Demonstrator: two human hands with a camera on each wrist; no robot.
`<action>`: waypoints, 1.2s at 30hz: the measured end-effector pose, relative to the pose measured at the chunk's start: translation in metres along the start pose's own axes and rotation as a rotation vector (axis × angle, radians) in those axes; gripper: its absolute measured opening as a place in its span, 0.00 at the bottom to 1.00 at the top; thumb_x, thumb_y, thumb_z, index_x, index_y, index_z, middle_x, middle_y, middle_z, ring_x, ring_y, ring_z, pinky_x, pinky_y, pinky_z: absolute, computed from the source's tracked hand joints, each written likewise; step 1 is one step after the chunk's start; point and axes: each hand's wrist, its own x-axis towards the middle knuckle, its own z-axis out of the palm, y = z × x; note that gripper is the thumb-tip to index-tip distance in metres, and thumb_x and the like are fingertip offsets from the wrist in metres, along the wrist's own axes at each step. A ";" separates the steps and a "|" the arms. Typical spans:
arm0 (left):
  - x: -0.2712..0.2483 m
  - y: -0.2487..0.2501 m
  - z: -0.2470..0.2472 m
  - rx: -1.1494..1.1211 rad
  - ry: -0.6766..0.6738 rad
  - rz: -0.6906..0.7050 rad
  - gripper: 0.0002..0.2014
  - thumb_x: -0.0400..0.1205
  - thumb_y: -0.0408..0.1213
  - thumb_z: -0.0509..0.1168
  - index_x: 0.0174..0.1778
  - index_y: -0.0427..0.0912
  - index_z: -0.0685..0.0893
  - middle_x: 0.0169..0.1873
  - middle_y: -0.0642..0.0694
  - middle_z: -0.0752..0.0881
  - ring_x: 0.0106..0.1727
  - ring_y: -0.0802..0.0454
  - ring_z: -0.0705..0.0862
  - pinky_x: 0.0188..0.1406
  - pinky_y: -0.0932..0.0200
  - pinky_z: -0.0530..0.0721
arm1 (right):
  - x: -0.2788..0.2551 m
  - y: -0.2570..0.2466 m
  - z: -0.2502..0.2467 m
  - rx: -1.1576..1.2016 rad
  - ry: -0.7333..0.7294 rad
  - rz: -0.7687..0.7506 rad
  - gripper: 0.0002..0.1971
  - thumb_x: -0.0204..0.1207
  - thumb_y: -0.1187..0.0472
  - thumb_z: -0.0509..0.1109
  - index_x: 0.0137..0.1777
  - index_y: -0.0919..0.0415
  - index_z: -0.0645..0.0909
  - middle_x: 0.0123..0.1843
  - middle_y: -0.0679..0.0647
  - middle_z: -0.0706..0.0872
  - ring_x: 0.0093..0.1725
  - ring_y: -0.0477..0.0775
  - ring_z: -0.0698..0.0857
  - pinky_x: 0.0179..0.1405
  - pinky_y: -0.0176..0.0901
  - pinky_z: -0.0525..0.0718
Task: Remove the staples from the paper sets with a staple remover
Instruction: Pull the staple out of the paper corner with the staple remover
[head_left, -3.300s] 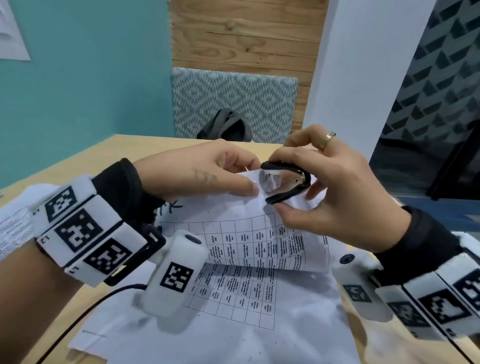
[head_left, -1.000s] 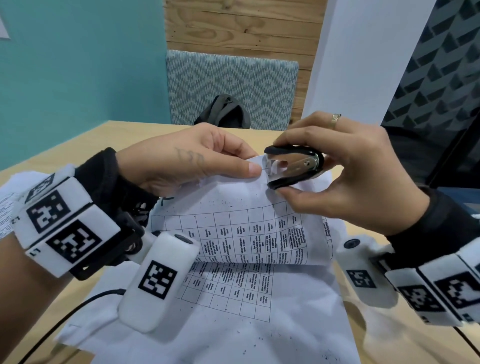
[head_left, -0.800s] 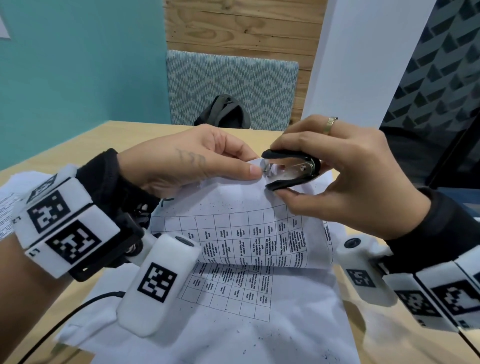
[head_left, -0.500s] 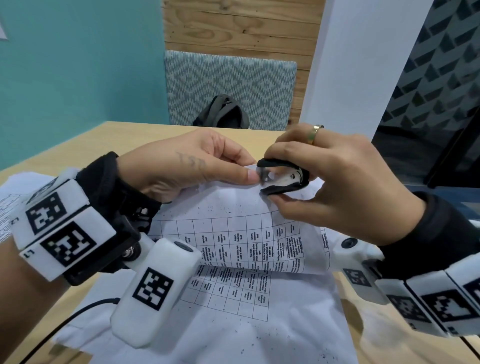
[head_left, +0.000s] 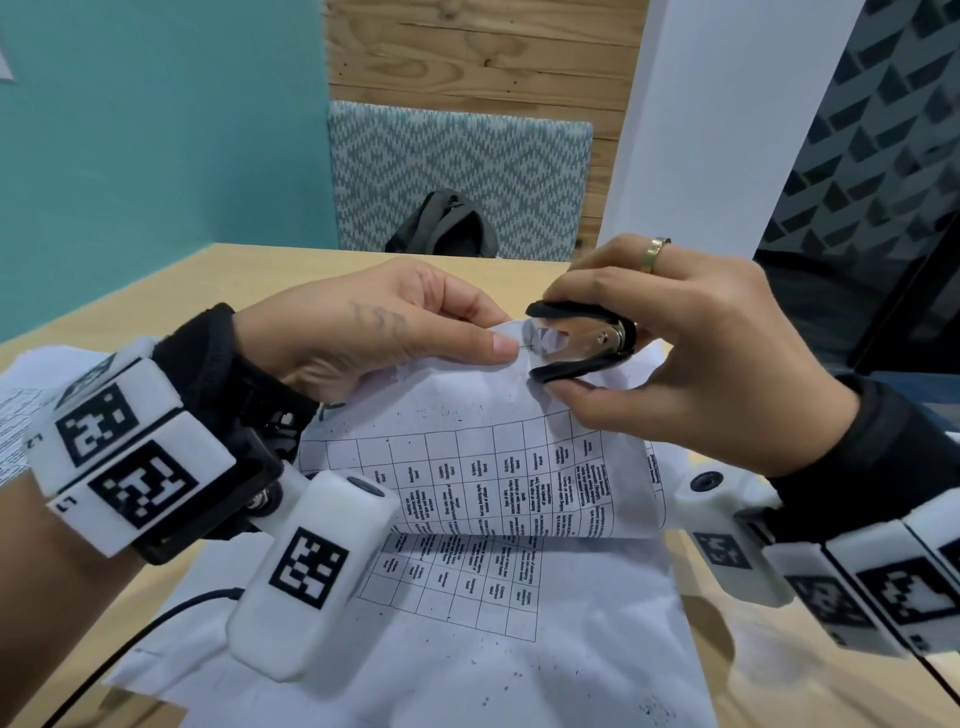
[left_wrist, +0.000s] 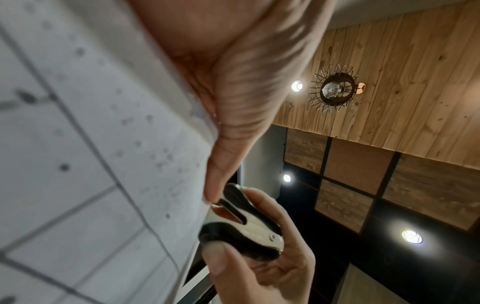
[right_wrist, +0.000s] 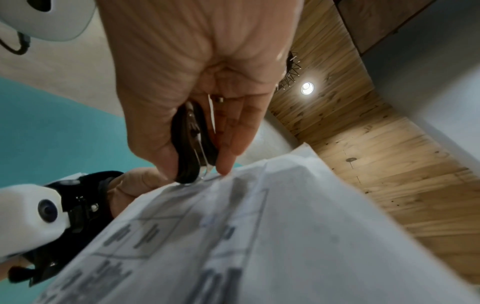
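A stapled paper set printed with a table is held up off the table, its top corner raised. My left hand pinches that corner between thumb and fingers. My right hand grips a black and chrome staple remover between thumb and forefinger, its claws at the corner right beside my left thumb tip. The left wrist view shows the staple remover against the paper edge. The right wrist view has the staple remover touching the paper. The staple itself is too small to make out.
More printed sheets lie flat on the wooden table under my hands, and another paper sits at the left edge. A patterned chair back with a dark bag stands behind the table. A cable trails from my left wrist.
The staple remover's claws have stayed at the paper corner, with small shifts of my right hand. My left hand keeps pinching the corner.
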 end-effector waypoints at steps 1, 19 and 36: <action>0.000 0.000 0.000 -0.005 0.000 -0.002 0.05 0.68 0.29 0.68 0.38 0.33 0.85 0.29 0.43 0.88 0.26 0.55 0.86 0.25 0.67 0.84 | 0.000 0.000 0.000 0.007 0.008 -0.002 0.18 0.63 0.56 0.76 0.51 0.65 0.86 0.46 0.56 0.86 0.38 0.62 0.85 0.32 0.55 0.84; 0.002 -0.002 0.004 0.027 -0.018 0.081 0.06 0.68 0.29 0.68 0.38 0.32 0.85 0.30 0.46 0.88 0.29 0.60 0.85 0.28 0.72 0.81 | 0.000 -0.007 0.004 -0.237 0.033 -0.106 0.09 0.69 0.58 0.72 0.36 0.65 0.86 0.34 0.58 0.85 0.26 0.63 0.80 0.18 0.46 0.76; 0.006 -0.004 0.003 -0.143 0.029 0.117 0.03 0.68 0.31 0.66 0.32 0.34 0.81 0.23 0.47 0.85 0.23 0.58 0.83 0.24 0.71 0.80 | -0.003 0.005 0.012 0.269 0.188 0.101 0.14 0.64 0.61 0.80 0.49 0.65 0.88 0.42 0.59 0.88 0.40 0.53 0.86 0.37 0.47 0.83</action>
